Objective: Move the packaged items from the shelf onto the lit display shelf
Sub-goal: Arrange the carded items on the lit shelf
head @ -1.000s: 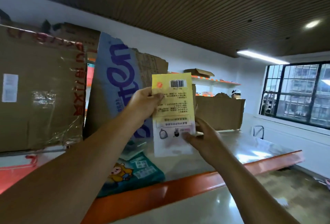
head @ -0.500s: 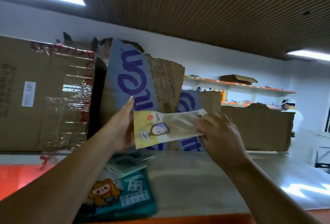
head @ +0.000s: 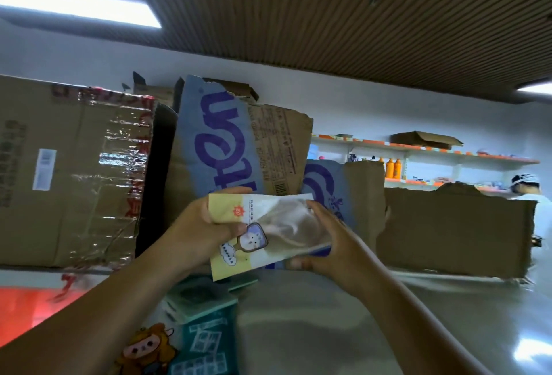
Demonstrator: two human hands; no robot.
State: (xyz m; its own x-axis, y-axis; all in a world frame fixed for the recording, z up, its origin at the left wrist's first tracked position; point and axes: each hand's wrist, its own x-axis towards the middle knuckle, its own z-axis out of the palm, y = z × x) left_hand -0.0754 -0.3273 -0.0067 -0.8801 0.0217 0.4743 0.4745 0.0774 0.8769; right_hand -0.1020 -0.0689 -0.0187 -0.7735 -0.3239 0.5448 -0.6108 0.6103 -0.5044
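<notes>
A flat yellow and white packet [head: 268, 231] with a cartoon picture and a clear window lies sideways between both hands, above the grey shelf top [head: 328, 324]. My left hand [head: 203, 228] grips its left end with the thumb across the front. My right hand [head: 325, 243] holds its right end, fingers over the top edge and thumb under it. More packets lie on the shelf below: pale green ones [head: 200, 300] and a teal one [head: 197, 347] with a brown cartoon figure.
Taped cardboard box [head: 68, 171] stands at the left, a torn blue-printed box [head: 233, 141] behind my hands, a low torn box [head: 454, 228] at the right. A person in white [head: 534, 198] stands at far right by wall shelves [head: 418, 153].
The packet has turned from upright, back side showing, to lying sideways with its front showing. My right hand moved from its bottom edge to its right end. The view has panned left and closer.
</notes>
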